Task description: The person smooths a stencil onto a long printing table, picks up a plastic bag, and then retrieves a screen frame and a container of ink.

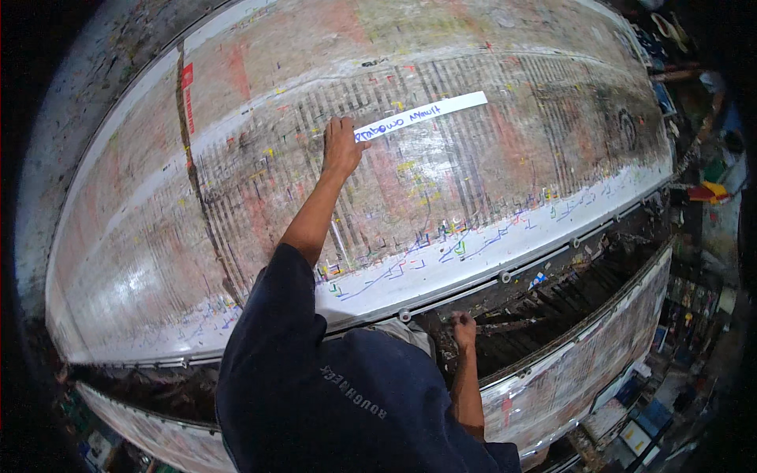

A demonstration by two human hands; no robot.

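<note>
A long white paper strip [426,114] with blue handwriting lies slanted on a big, ink-stained printing table [489,181]. My left hand [341,147] is stretched far out over the table, its fingers on the strip's left end. My right hand [464,328] is down by my body, fingers curled on the dark rail [544,303] in the gap between this table and a second one. My dark blue shirt [331,394] fills the lower middle of the view.
A metal edge with round bolts [505,277] runs along the table's near side. A second stained table [568,370] curves along the lower right. Cluttered shelves and coloured objects [706,189] line the right rim.
</note>
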